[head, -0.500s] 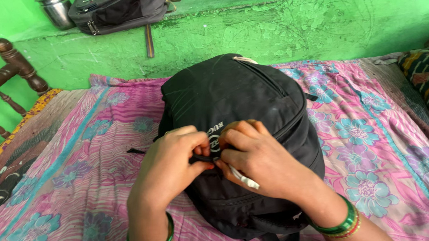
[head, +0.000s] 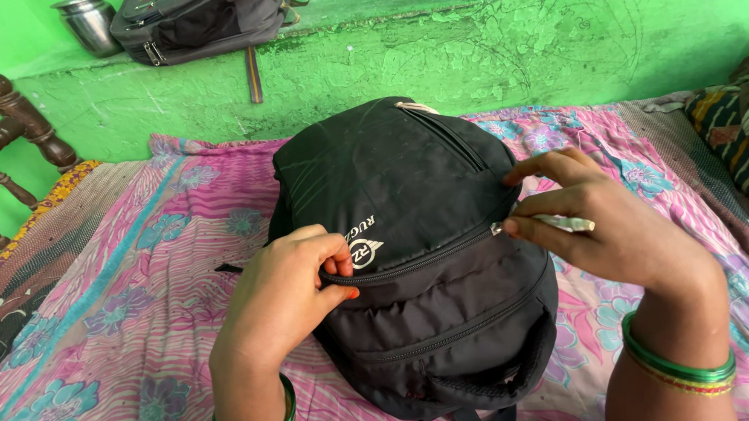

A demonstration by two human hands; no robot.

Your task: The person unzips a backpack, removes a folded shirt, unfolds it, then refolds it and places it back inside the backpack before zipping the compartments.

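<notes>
A black backpack (head: 408,192) lies on a pink floral bedsheet (head: 139,274). My left hand (head: 281,296) pinches the fabric at the left end of a front zipper (head: 420,259). My right hand (head: 602,224) grips the white zipper pull (head: 555,223) at the right side of the bag, thumb and fingers closed on it. The zipper line between my hands looks closed. Both wrists wear green bangles.
A green plastered wall with a ledge runs behind the bed. On the ledge sit a grey backpack (head: 202,19) and a steel pot (head: 90,23). A wooden bed rail (head: 11,127) is at the left. Patterned cloth (head: 742,140) lies at the right edge.
My right hand has drawn the zipper pull from beside my left hand across to the bag's right side. The left hand has stayed put on the bag.
</notes>
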